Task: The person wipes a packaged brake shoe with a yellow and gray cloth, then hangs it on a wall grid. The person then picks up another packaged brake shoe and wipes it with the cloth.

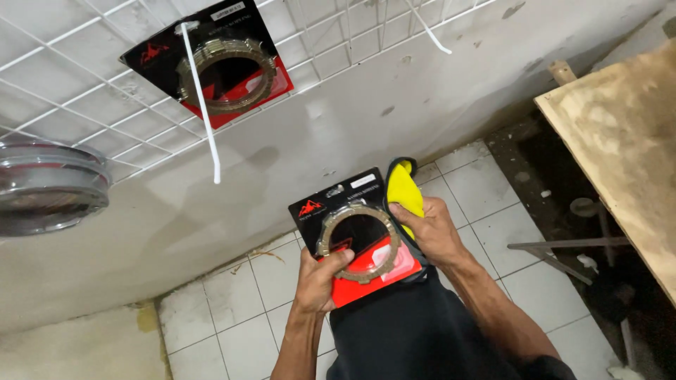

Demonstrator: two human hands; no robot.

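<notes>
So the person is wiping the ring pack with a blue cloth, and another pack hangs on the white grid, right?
Not quite. The head view shows the cloth in the right hand is yellow, not blue. The left hand holds the ring pack, and another pack does hang on the white grid.

Two black-red ring packs [355,236], [211,60]

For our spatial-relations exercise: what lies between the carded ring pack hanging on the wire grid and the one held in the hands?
In the head view, only bare grey wall separates the hanging pack from the held pack; a white hook dangles there.
</notes>
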